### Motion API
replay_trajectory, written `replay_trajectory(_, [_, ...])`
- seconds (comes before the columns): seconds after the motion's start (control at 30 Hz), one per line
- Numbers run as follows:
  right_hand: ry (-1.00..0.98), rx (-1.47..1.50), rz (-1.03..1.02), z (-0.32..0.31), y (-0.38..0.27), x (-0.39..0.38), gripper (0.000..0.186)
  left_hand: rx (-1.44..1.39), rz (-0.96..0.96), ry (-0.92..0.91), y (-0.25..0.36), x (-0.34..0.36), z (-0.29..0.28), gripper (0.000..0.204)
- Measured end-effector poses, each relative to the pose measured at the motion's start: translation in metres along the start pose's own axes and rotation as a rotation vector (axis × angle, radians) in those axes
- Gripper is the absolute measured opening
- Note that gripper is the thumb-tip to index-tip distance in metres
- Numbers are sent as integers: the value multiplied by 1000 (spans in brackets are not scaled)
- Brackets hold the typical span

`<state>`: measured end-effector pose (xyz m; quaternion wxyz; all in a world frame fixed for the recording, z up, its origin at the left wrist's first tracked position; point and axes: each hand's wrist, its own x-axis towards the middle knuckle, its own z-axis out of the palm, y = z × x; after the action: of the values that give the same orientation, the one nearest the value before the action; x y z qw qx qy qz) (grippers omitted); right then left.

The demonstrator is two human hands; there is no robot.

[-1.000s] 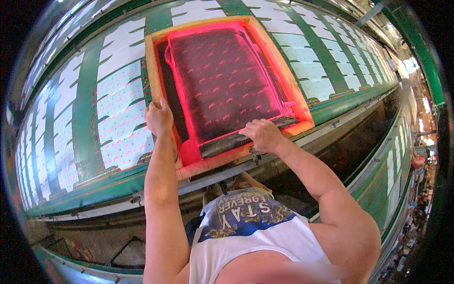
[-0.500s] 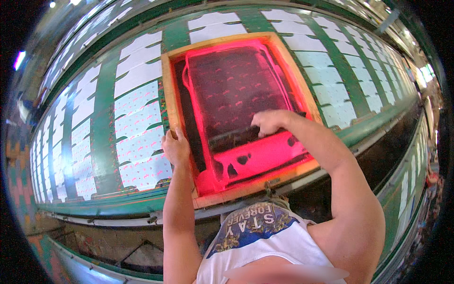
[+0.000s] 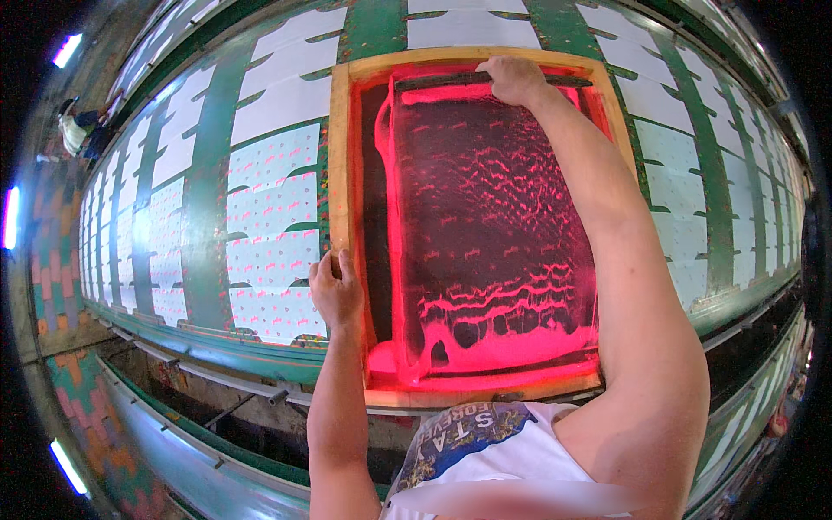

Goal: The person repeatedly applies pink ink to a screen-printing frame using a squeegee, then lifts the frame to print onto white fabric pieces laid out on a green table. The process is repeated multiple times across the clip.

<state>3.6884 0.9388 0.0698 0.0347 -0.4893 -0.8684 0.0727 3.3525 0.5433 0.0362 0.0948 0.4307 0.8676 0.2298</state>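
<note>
A wooden-framed printing screen (image 3: 341,173) lies on the long green table, its mesh smeared with bright pink ink (image 3: 494,354). My right hand (image 3: 515,80) is closed on the dark bar of a squeegee (image 3: 451,81), which spans the screen near its far rail. Behind the bar, toward me, the mesh is dark with wavy pink streaks, and thick ink pools along the near edge. My left hand (image 3: 338,284) grips the left rail of the frame, thumb and fingers closed about its edge.
White cut fabric pieces (image 3: 286,78) lie in rows along the green table (image 3: 204,165). Those left of the screen carry small pink prints (image 3: 273,225). A metal rail (image 3: 277,397) runs along the table's near edge. A person (image 3: 78,128) is far off at the left.
My right hand has pushed the squeegee from the near part of the screen to its far end, leaving wavy ink streaks. My left hand stays on the frame. The view has shifted.
</note>
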Motion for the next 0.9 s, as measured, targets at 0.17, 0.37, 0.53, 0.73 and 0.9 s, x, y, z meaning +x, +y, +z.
replay_trajectory(0.17, [-83, -30, -9, -8, 1, 4, 43, 9, -13, -19, 1, -1, -1, 47])
replay_trajectory(0.37, [-113, -28, -108, -8, -28, -49, 40, 34, 25, -31, 2, 0, -4, 48])
replay_trajectory(0.53, [-190, -14, -120, -7, -64, -131, 41, -14, 77, 22, 5, -2, -5, 50])
replay_trajectory(0.73, [-145, 47, -102, 1, -126, -253, 39, 0, 151, 38, -4, 2, 0, 52])
replay_trajectory(0.9, [-260, 64, -51, 7, -183, -352, 40, 48, 204, 54, -20, 12, 13, 53])
